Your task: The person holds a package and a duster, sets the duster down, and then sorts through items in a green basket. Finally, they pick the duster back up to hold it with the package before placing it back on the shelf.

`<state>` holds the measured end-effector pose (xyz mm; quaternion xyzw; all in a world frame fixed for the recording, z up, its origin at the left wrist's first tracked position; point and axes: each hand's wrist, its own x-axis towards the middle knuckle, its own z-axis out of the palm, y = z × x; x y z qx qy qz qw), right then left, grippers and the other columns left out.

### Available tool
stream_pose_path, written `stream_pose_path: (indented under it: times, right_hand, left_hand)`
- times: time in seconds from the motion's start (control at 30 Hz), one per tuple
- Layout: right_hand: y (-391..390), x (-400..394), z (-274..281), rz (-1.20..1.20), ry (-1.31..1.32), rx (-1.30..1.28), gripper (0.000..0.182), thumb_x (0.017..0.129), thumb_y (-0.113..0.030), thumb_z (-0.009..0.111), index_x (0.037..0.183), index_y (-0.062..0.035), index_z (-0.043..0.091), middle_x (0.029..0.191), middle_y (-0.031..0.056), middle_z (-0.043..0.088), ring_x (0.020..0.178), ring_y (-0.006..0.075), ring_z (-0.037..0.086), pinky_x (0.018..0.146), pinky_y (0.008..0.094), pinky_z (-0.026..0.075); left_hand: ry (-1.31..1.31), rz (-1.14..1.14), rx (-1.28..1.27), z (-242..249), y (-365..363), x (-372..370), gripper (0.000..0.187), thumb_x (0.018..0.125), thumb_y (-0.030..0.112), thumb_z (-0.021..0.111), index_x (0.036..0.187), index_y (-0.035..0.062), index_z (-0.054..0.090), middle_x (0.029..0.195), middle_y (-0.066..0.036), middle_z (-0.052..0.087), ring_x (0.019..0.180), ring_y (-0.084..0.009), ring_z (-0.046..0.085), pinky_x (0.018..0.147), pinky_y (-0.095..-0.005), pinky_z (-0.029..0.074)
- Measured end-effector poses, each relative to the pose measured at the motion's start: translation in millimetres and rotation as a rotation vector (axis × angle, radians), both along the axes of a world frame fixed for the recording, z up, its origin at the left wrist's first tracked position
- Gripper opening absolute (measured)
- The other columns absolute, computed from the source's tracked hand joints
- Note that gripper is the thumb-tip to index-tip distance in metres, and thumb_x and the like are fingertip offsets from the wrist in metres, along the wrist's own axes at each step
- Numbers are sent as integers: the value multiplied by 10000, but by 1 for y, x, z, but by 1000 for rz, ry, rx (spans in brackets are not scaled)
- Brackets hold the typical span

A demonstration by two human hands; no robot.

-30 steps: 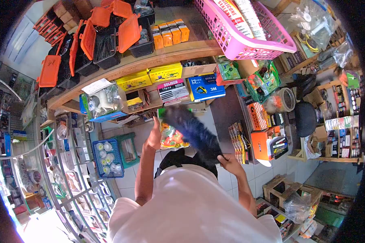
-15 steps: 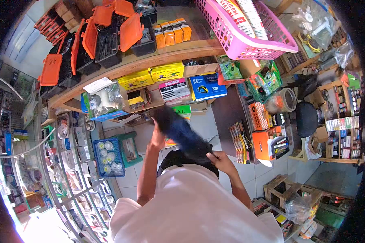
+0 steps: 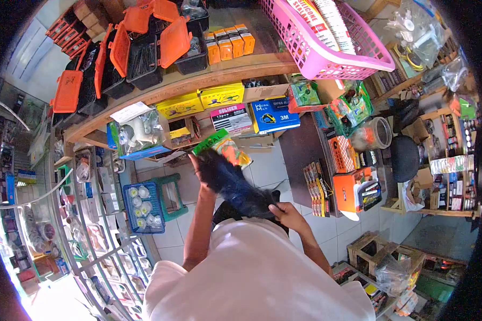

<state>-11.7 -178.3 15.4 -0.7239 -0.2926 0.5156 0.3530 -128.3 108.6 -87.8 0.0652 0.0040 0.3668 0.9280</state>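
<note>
A dark blue and black bundle, perhaps cloth or a bag (image 3: pixel 234 182), is stretched between my hands in front of my lap. My left hand (image 3: pixel 199 168) is closed on its upper left end, and the fingers are partly hidden by it. At the lower right end, my right hand (image 3: pixel 285 213) pinches the dark bundle. Just beyond the bundle shows a green-topped colourful packet (image 3: pixel 231 151), its lower left part covered by the bundle. Whether a hand touches the packet cannot be made out.
A wooden shelf (image 3: pixel 198 80) with black bins and a pink basket (image 3: pixel 337 69) spans the front. The blue crate (image 3: pixel 144 208) and green stool (image 3: pixel 171 197) stand at the left. An orange box (image 3: pixel 348 191) is at the right.
The dark bundle and my left hand have moved slightly down and left. More of the green-topped packet now shows beyond the bundle. My right hand has shifted slightly left.
</note>
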Motion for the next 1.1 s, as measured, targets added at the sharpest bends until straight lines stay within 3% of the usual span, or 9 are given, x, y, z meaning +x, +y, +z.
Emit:
stream_pose_path:
  times: [0.1, 0.17, 0.33, 0.57, 0.6, 0.7, 0.83, 1.03, 1.1]
  right_hand:
    - [1, -3, -7, -192, -19, 51, 440, 972, -358, 546, 658, -53, 511, 580, -42, 432, 557, 63, 398, 507, 266, 339]
    - [1, 2, -2, -13, -17, 11, 440, 974, -358, 543, 657, -54, 514, 572, -53, 409, 548, 64, 391, 503, 266, 332]
    - [6, 2, 6, -164, 61, -57, 443, 972, -361, 547, 644, -66, 513, 561, -59, 392, 525, 60, 373, 485, 267, 327]
    - [22, 3, 30, -348, 261, -135, 418, 960, -394, 559, 657, -125, 458, 555, -60, 403, 456, 33, 316, 401, 230, 263]
    - [19, 4, 26, -362, 364, -110, 404, 958, -400, 559, 677, -136, 439, 543, -61, 393, 431, 21, 311, 374, 213, 223]
    - [14, 12, 14, -178, 206, -36, 394, 960, -393, 558, 686, -141, 429, 551, -68, 383, 423, 17, 293, 374, 207, 208]
    - [18, 10, 18, -320, 317, -132, 421, 962, -417, 547, 693, -105, 457, 548, -68, 371, 441, 38, 296, 390, 241, 236]
    - [25, 14, 16, -433, 381, -102, 420, 949, -420, 569, 680, -133, 423, 538, -67, 355, 425, 36, 281, 359, 231, 203]
    - [28, 19, 19, -359, 408, -185, 427, 935, -438, 583, 683, -138, 412, 540, -63, 359, 419, 33, 285, 354, 222, 209]
  left_hand:
    - [471, 152, -219, 93, -17, 19, 663, 926, 657, 326, 1235, 112, 542, 1105, -94, 614, 1053, -282, 577, 928, -473, 465]
    - [-66, -94, 147, 18, -2, 1, 694, 916, 661, 335, 1317, 118, 494, 1259, -112, 567, 1153, -307, 545, 988, -502, 437]
    - [533, 139, -152, 60, -9, 8, 712, 887, 700, 357, 1276, 130, 526, 1201, -103, 587, 1037, -321, 585, 918, -495, 480]
    - [84, -73, 86, 61, -4, -1, 662, 921, 646, 334, 1274, 119, 523, 1153, -98, 606, 1015, -301, 595, 888, -477, 491]
    - [481, 164, -184, 80, -10, 13, 658, 927, 634, 319, 1267, 110, 527, 1167, -107, 602, 1047, -310, 584, 913, -470, 478]
    - [102, -117, 88, 26, -2, 0, 657, 925, 630, 318, 1268, 110, 528, 1193, -105, 593, 1078, -309, 575, 951, -477, 455]
    - [578, 18, -177, 84, -10, 14, 760, 901, 694, 274, 1312, 97, 505, 1216, -116, 589, 1116, -310, 552, 1012, -503, 396]
    - [155, -96, -53, 54, -6, 6, 713, 902, 677, 347, 1286, 104, 527, 1192, -106, 613, 1070, -283, 592, 967, -441, 457]
    - [410, 30, -87, 69, -13, 18, 708, 903, 675, 347, 1280, 104, 529, 1175, -101, 622, 1031, -282, 612, 942, -442, 475]
